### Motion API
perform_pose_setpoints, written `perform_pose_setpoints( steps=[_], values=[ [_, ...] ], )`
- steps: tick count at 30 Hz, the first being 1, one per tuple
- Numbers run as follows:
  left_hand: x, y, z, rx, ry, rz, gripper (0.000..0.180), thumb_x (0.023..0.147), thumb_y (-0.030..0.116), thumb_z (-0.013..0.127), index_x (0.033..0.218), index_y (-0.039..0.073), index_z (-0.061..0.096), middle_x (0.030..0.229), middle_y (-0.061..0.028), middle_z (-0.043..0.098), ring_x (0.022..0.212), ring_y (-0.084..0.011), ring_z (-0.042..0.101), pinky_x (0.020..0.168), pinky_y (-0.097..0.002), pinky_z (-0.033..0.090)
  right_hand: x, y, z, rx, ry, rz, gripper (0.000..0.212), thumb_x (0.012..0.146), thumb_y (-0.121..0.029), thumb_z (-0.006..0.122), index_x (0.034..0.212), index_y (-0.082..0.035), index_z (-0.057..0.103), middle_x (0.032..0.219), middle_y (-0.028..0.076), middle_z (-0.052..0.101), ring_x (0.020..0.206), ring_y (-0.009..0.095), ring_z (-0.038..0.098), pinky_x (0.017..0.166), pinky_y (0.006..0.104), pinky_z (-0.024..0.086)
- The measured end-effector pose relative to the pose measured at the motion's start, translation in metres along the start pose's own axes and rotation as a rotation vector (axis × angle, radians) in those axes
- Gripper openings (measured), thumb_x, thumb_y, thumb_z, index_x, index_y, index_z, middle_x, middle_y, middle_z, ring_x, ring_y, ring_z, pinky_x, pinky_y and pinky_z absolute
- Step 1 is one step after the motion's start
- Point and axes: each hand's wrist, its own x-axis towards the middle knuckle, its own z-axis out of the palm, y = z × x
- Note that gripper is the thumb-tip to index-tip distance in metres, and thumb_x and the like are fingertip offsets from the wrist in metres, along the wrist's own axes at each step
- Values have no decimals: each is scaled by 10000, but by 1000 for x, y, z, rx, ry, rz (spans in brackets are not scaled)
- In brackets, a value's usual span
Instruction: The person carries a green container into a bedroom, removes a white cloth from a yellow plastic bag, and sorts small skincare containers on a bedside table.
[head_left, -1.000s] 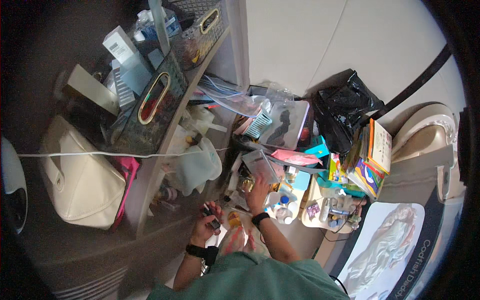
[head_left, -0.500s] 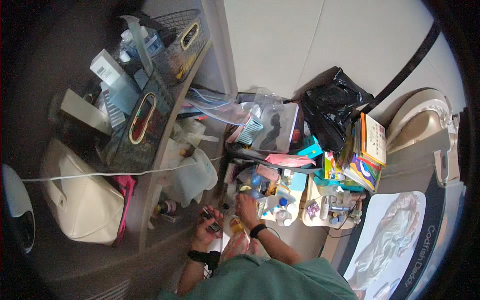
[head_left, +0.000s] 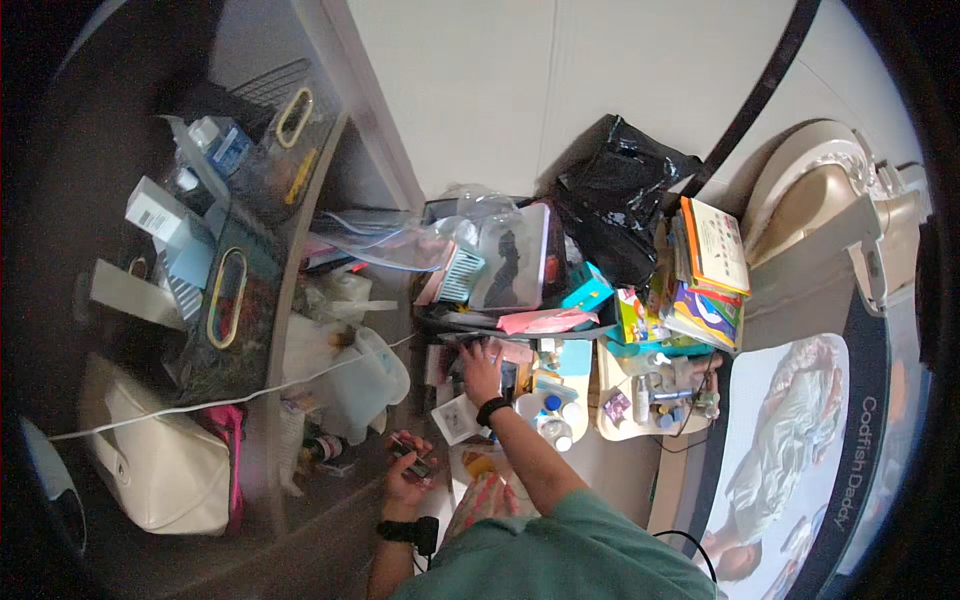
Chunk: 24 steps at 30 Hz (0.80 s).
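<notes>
My left hand (head_left: pixel 406 468), at the lower middle near the shelf, is closed around a small dark object (head_left: pixel 413 456) whose kind I cannot make out. My right hand (head_left: pixel 482 372) reaches farther forward with its fingers stretched out over the small items in front of the black box (head_left: pixel 460 318). A pink item (head_left: pixel 515 351) lies next to its fingertips. Beside its wrist rests a white square piece (head_left: pixel 455 420) with a greyish middle. What lies directly under the fingers is hidden.
To the left, a shelf holds mesh baskets (head_left: pixel 228 300) and a cream handbag (head_left: pixel 165 455); a white cable (head_left: pixel 250 394) crosses in front. A translucent tub (head_left: pixel 365 385) stands below. Bottles on a tray (head_left: pixel 608 425), books (head_left: pixel 712 250) and a black plastic bag (head_left: pixel 620 200) are at the right.
My right hand has moved forward, away from my body, to the items by the black box. The white square piece now shows near its wrist. My left hand still holds the dark object. The view has shifted.
</notes>
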Motion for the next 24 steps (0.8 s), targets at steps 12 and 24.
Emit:
perform_pose_setpoints(
  steps=[12, 24],
  values=[
    [7, -6, -5, 3, 93, -14, 353, 766, -38, 570, 1057, 154, 514, 946, -64, 548, 974, -228, 537, 774, -394, 506, -101, -24, -15, 311, -463, -46, 261, 782, -102, 461, 1028, -52, 530, 1031, 145, 503, 1044, 340, 446, 987, 508, 265],
    [5, -7, 7, 30, 80, -40, 340, 762, -42, 572, 1043, 136, 504, 941, -62, 542, 965, -231, 538, 768, -385, 508, -57, -33, -50, 533, -125, 10, 371, 714, -139, 559, 1059, -8, 519, 1112, 190, 479, 1040, 353, 458, 918, 454, 347]
  ],
)
